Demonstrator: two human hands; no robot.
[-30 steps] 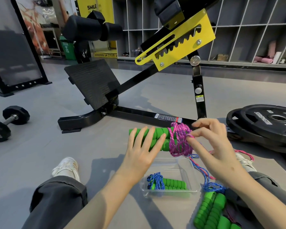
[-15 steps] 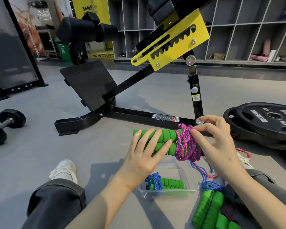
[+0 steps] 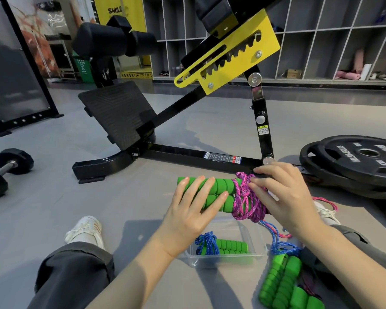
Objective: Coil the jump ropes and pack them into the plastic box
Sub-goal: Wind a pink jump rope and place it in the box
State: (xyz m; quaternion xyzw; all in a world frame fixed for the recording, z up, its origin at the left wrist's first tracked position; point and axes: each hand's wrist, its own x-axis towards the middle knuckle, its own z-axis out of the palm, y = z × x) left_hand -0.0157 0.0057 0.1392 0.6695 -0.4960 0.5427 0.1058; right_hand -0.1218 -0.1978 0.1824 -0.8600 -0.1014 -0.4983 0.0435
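We see bright, even indoor light, soft shadows on the grey gym floor [image 3: 54, 210], sharp focus throughout, and wide-angle bending at the edges.

A single wide-angle camera, worn on the head of a person seated on a gym floor [image 3: 54, 197], looked forward and down. The hands sat close in the lower centre, legs at the bottom edge; straight lines bent near the borders, probably from lens distortion.
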